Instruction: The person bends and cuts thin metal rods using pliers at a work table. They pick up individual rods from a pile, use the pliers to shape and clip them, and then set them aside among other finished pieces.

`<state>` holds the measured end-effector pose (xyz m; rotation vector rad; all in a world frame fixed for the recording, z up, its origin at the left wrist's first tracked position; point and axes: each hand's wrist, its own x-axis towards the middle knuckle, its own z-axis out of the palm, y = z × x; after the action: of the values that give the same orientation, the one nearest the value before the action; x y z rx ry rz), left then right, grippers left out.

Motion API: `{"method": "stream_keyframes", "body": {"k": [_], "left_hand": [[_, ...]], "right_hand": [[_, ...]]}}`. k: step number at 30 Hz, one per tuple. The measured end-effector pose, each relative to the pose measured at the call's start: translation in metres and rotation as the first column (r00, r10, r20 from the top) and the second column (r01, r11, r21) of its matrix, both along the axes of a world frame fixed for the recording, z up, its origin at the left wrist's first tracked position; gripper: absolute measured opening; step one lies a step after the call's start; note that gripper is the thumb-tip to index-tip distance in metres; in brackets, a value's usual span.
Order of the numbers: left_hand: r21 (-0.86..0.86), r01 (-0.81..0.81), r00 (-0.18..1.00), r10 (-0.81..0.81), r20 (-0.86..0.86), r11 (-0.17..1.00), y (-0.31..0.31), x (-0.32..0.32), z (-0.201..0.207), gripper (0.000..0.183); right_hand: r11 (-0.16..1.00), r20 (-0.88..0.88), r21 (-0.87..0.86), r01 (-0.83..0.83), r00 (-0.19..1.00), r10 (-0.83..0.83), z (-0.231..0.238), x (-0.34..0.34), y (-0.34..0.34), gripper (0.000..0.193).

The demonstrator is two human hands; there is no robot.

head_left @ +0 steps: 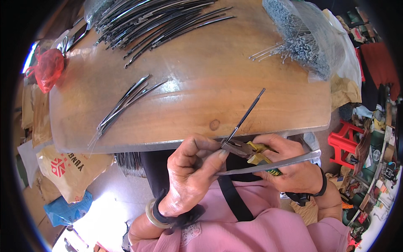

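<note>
My left hand [191, 172] pinches a thin dark metal rib [247, 111] and a flat silver metal strip [273, 164] that juts to the right. My right hand [289, 164] grips yellow-handled pliers [245, 150], whose jaws close on the joint where the rib meets my left fingertips. Both hands work just in front of the near edge of a wooden table [197, 80].
A small bundle of dark ribs [124, 105] lies on the table's left. A large pile of ribs [155, 21] sits at the back. A plastic bag of thin grey wires [302, 35] rests back right. A red bag [48, 67], paper sacks [69, 168] and a red stool [346, 140] surround the table.
</note>
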<state>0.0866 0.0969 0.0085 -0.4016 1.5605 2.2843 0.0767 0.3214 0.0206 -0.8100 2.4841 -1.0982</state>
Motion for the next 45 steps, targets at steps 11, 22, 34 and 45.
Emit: {"method": "stream_keyframes", "body": {"k": [11, 22, 34, 45], "left_hand": [[0.09, -0.106, 0.989, 0.096, 0.11, 0.99, -0.026, -0.018, -0.003, 0.007], [0.549, -0.371, 0.927, 0.266, 0.263, 0.749, -0.002, -0.034, -0.007, 0.008], [-0.474, -0.409, 0.902, 0.266, -0.341, 0.78, -0.148, -0.038, 0.012, 0.031], [-0.906, -0.389, 0.852, -0.438, -0.286, -0.165, -0.211, -0.07, -0.028, 0.022]], "right_hand": [[0.999, -0.082, 0.025, -0.027, 0.996, 0.029, -0.005, -0.018, -0.035, 0.036], [0.977, -0.194, -0.122, 0.177, 0.961, -0.199, -0.018, -0.002, -0.066, 0.026], [0.942, -0.059, -0.095, 0.321, 0.943, -0.327, -0.014, 0.003, -0.022, 0.023], [0.802, 0.067, -0.152, 0.578, 0.815, -0.575, 0.01, -0.023, -0.008, 0.02]]}}
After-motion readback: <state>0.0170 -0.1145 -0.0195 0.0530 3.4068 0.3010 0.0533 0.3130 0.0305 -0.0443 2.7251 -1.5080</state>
